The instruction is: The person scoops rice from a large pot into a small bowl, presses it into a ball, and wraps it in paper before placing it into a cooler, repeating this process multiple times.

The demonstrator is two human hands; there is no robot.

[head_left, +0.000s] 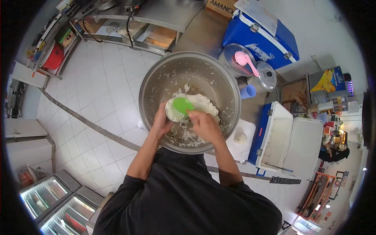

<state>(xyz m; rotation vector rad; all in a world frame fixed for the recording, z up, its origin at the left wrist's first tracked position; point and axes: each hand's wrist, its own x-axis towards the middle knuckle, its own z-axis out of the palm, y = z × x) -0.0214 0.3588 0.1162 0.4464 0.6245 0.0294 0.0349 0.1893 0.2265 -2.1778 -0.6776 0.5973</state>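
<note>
Green paddle (183, 105), clamped in the right hand (205, 125), likely packs rice (204, 104) into a container (169, 114) the left hand (161, 120) clasps; the next press calls for steady fingers

- pot (207, 72): metal, smooth, dull sheen
- green paddle (182, 105): smooth plastic
- rice (205, 103): rough, grainy
- shirt (188, 192): matt cloth
- blue cooler (243, 40): glossy plastic
- brown box (221, 8): matt cardboard
</note>
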